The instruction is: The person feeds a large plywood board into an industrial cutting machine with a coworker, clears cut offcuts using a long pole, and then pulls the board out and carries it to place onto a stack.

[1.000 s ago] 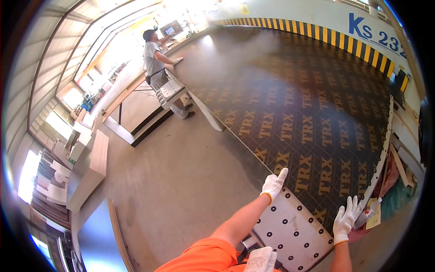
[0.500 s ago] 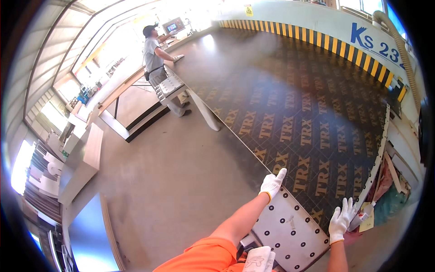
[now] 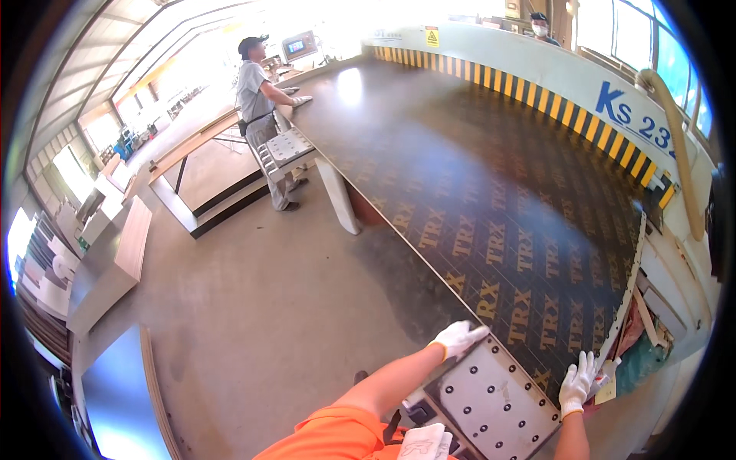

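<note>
Your left hand (image 3: 458, 340), in a white knit glove, has its fingers stretched to the near edge of a large dark-brown glossy sheet with repeated gold lettering (image 3: 491, 257); can't tell if they pinch the edge or only rest on it. Your right hand (image 3: 577, 383), same glove, is spread, palm down by the sheet's near right corner, closed on nothing.

Between them, a white plate with black round studs (image 3: 502, 395) runs along the sheet's near edge; any overlap underneath is hidden.

Progress, my read: sheet is down flat on the machine's bed, so laying it there looks done. Alignment looks unsettled: both your hands are at its edges, and a co-worker in grey (image 3: 259, 84) has a white-gloved hand (image 3: 302, 100) on the far left edge, near a control screen (image 3: 298, 46). The far side reaches the yellow-and-black striped beam (image 3: 529, 88); can't tell whether it goes under. No cuts visible on the face, so any machining reads as not yet done.
</note>
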